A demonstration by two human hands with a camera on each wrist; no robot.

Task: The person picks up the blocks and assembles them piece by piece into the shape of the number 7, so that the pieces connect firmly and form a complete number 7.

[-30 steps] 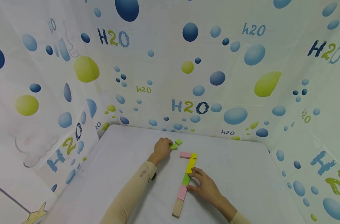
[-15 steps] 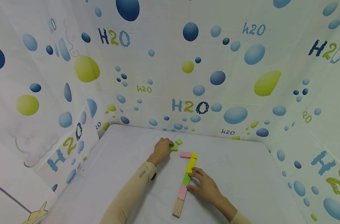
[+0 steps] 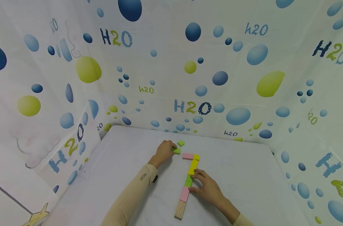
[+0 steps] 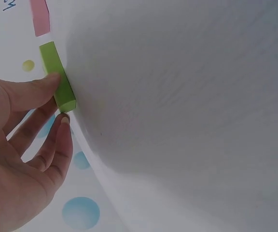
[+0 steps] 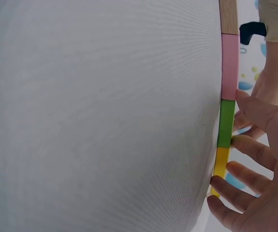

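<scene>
My left hand [image 3: 165, 151] holds a green block [image 4: 57, 77] by its end, the thumb on its near face and the fingers behind and below. In the left wrist view, the pink block [image 4: 40, 17] shows just beyond it. My right hand [image 3: 208, 185] lies along the right side of a row of blocks, fingers spread and fingertips at its edge. That row runs from a plain wooden block [image 3: 180, 209] through a pink block [image 5: 229, 66], a green piece [image 5: 227, 123] and a yellow block [image 3: 193, 167]. At its far end a small yellow block [image 3: 196, 157] meets the pink block [image 3: 188, 156] pointing left.
A loose green block [image 3: 181, 143] lies beyond the held one. Everything rests on a white-covered table [image 3: 115, 157]. Behind it and at both sides hang curtains [image 3: 160, 62] printed with bubbles and H2O lettering.
The green block in my left hand has slid slightly right and nearer to me, toward the pink block, and has turned a little. My right hand and the row stay in place.
</scene>
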